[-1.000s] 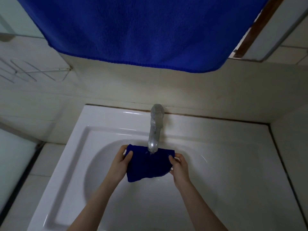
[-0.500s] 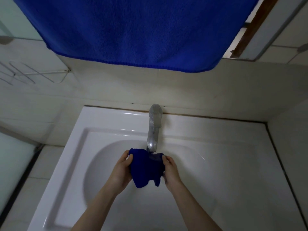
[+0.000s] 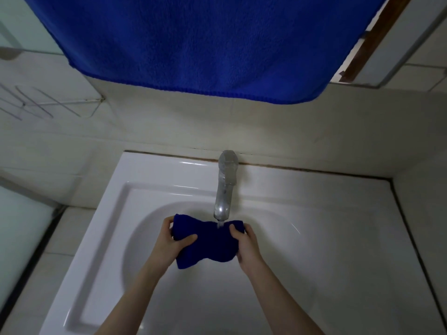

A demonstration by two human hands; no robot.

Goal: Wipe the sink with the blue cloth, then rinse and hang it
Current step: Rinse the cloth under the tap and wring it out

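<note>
Blue cloth (image 3: 208, 240) stretched crosswise under faucet (image 3: 223, 189); my left hand (image 3: 175, 240) grips left end, right hand (image 3: 244, 243) right end, stream hitting middle.

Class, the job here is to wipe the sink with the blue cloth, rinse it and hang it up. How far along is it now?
Wiping looks finished: the blue cloth is held above the sink. Rinsing is in hand: the left hand and right hand grip its ends under water running from the faucet. Hanging is left; only a large blue towel hangs above.
</note>
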